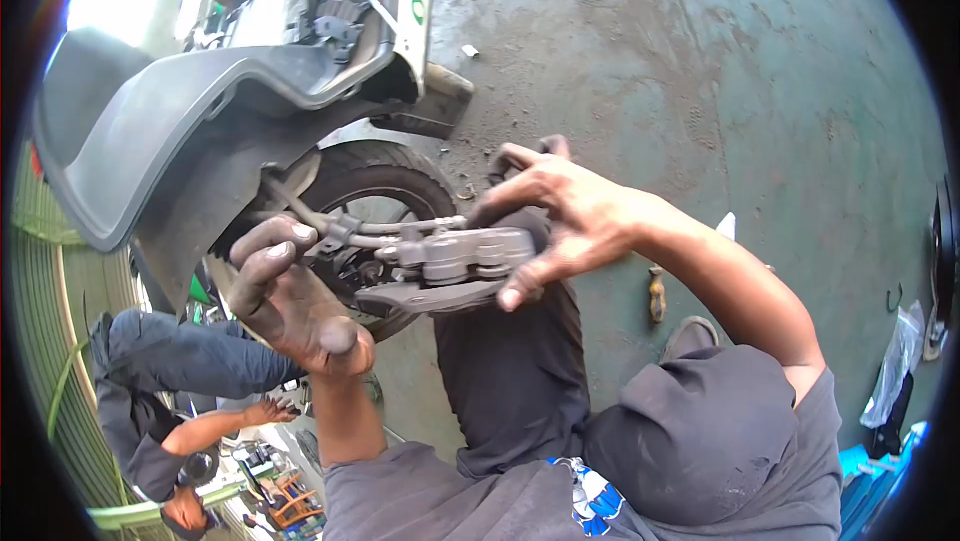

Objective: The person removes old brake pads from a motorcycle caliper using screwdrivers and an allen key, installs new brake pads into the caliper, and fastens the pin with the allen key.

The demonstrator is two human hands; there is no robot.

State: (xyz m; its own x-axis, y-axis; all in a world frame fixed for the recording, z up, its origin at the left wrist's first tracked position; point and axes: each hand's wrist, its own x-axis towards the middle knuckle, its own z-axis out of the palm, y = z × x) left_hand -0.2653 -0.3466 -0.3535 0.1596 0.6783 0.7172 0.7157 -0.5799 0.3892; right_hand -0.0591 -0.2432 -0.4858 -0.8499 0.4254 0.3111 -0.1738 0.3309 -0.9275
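A grey metal brake caliper [462,256] hangs on its hose in front of the spoked wheel with a black tyre [400,166]. My right hand [560,206] is at the caliper's right end, its thumb below and its fingers above, spread apart around that end; whether they touch it is unclear. My left hand [295,296], dirty with grease, is raised palm up left of the caliper. Its fingers are apart and nothing shows in them. The index fingertip is near the hose fitting [345,231].
A grey scooter body panel [200,111] rises at the upper left. A yellow-handled screwdriver [657,294] lies on the green floor [720,121]. Another person [190,371] is at the lower left. At the right edge lies a plastic bag [893,366].
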